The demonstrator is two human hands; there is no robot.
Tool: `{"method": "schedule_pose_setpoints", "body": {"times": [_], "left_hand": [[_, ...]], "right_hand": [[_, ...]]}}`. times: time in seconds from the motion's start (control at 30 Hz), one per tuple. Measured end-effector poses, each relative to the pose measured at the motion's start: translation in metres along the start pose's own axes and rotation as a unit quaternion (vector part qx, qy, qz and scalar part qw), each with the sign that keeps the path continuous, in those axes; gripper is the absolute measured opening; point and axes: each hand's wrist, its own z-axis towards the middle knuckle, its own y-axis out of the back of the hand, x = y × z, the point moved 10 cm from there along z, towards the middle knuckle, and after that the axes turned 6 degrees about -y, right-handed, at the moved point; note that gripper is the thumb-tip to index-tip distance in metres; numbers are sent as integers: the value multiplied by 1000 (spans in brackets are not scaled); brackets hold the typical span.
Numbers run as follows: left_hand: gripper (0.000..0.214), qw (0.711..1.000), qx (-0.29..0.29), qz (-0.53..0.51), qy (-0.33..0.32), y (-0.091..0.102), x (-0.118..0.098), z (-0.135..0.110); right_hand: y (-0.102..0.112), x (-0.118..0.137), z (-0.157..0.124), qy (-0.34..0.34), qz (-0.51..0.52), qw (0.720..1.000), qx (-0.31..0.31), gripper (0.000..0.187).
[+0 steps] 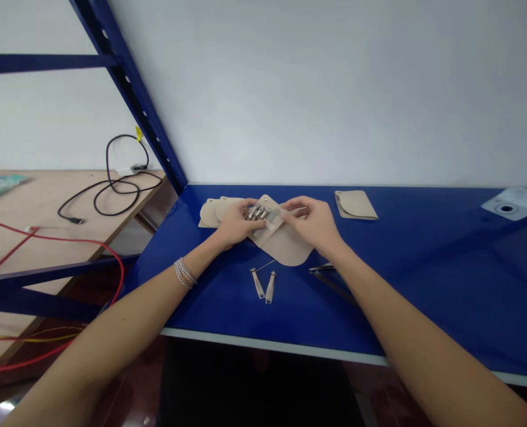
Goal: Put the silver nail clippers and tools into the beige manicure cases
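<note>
left hand [236, 224] grasps the open beige case [286, 248] over the blue table [219, 296] — metal tools [258, 212] sit in it. right hand [315, 222] bends its fingers at the clear pocket [275, 217] — cannot tell whether they pinch. two nail clippers [270, 288] lie near the case.

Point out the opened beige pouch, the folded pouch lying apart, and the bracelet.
Opened beige pouch [287, 243], head view: bare lower part.
Folded pouch [355, 203], head view: rounded flap.
Bracelet [184, 273], head view: middle of its strands.

on the table [423, 284] — 2 clippers [270, 289] before the held pouch [290, 247].
</note>
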Motion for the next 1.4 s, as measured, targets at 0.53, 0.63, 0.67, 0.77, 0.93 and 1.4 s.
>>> {"method": "schedule_pose_setpoints", "body": {"times": [0.53, 0.63, 0.67, 0.77, 0.93, 1.4], "left_hand": [[46, 984, -171, 47, -19, 38, 3, 2], [48, 985, -168, 44, -13, 36, 5, 3], [48, 985, -168, 43, -10, 36, 5, 3], [48, 985, -167, 48, -6, 36, 4, 2], [48, 989, -141, 50, -16, 31, -1, 1], [46, 997, -62, 19, -51, 14, -6, 4]], "right_hand": [[-67, 25, -52, 70, -85, 919, 377, 20], [-71, 24, -55, 73, -95, 919, 377, 23], [-71, 25, -55, 78, -102, 919, 374, 24], [-65, 29, -50, 96, -106, 930, 338, 25], [-34, 38, -28, 128, -112, 968, 185, 28], [-10, 27, -10, 148, -163, 975, 28, 33]]}}
